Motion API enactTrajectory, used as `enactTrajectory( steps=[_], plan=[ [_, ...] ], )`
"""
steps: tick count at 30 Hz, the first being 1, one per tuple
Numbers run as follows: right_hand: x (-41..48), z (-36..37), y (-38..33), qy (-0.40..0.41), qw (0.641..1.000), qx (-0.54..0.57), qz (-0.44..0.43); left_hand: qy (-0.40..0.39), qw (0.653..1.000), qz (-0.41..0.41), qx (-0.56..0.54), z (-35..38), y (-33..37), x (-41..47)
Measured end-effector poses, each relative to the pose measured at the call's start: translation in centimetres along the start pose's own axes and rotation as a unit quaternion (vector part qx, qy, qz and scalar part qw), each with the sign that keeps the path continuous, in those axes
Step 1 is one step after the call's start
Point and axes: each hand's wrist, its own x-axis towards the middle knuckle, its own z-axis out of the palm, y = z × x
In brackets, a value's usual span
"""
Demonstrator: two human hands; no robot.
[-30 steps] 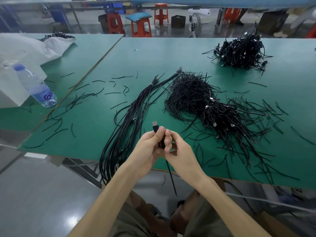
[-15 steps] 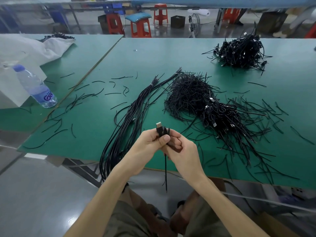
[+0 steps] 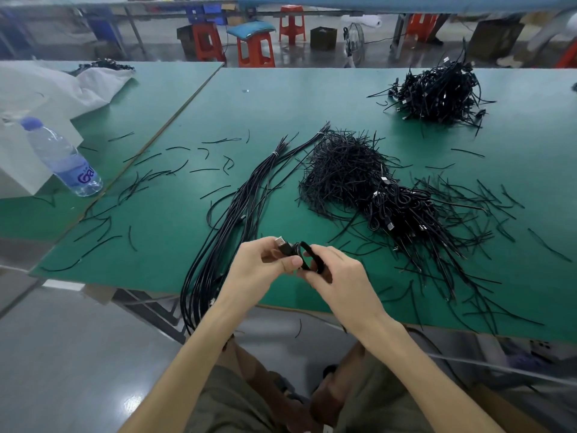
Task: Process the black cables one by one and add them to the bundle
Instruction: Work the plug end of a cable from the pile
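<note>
Black and wound into a small loop, the cable is sitting between both hands, just above the near edge of the green surface. The left hand is pinching it beside its metal-tipped connector, thumb on top, with the plug pointing up and to the left. The right hand is curling its fingers round the loop from the other side.

Just left of the hands, the bundle of long black cables is lying stretched across the surface, tied with a light band near its far end and drooping over the near edge. To the right, a large tangled pile of black cables is spreading out, loose strands fanning toward the near right. A smaller heap is resting well apart at the far right. Short black offcuts are lying scattered to the left. A water bottle is standing by a white bag on the adjoining surface. Orange stools are standing on the floor beyond.
</note>
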Motion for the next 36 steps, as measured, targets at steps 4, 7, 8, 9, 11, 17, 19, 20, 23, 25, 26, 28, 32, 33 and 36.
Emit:
enactTrajectory(
  steps=[4,7,8,9,11,17,19,20,23,25,26,28,32,33,36],
  plan=[
    [-0.1,0.0,-0.3,0.007,0.996,0.081,0.034,0.004,1.000,-0.001,-0.001,-0.1,-0.4,-0.2],
    [-0.1,0.2,-0.6,-0.034,0.991,0.121,0.052,0.008,1.000,0.006,-0.009,-0.3,-0.3,0.0],
    [-0.1,0.3,-0.8,-0.048,0.990,0.124,0.051,0.008,1.000,0.001,-0.013,-0.4,-0.3,0.1],
    [-0.1,0.4,-0.9,-0.060,0.989,0.128,0.052,0.008,1.000,-0.003,-0.016,-0.5,-0.3,0.1],
    [0.0,0.5,-0.9,-0.067,0.988,0.127,0.059,0.008,1.000,-0.007,-0.019,-0.6,-0.3,0.1],
    [0.1,0.7,-0.9,-0.059,0.989,0.122,0.062,0.032,0.997,-0.044,-0.048,-0.9,-0.2,0.0],
    [0.1,0.8,-1.0,-0.064,0.991,0.106,0.052,0.037,0.997,-0.050,-0.049,-0.9,-0.1,0.0],
    [0.1,0.8,-1.1,-0.067,0.991,0.103,0.048,0.038,0.997,-0.052,-0.050,-0.9,-0.2,0.0],
    [0.1,0.6,-1.2,-0.072,0.991,0.106,0.045,0.042,0.996,-0.053,-0.054,-1.1,-0.4,-0.1],
    [-0.1,0.5,-1.2,-0.077,0.990,0.111,0.046,0.038,0.996,-0.056,-0.054,-1.1,-0.5,-0.1],
    [-0.1,0.5,-1.1,-0.078,0.989,0.113,0.048,0.031,0.996,-0.061,-0.051,-1.2,-0.5,0.0],
    [-0.3,0.6,-0.8,-0.080,0.989,0.114,0.051,0.005,0.996,-0.078,-0.039,-1.4,-0.4,0.1],
    [-0.4,0.7,-0.5,-0.096,0.992,0.076,0.036,-0.069,0.994,-0.079,0.014,-2.6,0.0,0.5],
    [-0.4,0.8,-0.5,-0.103,0.993,0.058,0.026,-0.089,0.993,-0.064,0.041,-2.9,0.1,0.6],
    [-0.2,0.7,-0.4,-0.135,0.991,-0.012,-0.004,-0.139,0.980,-0.028,0.140,-3.9,0.1,0.7]
  ],
)
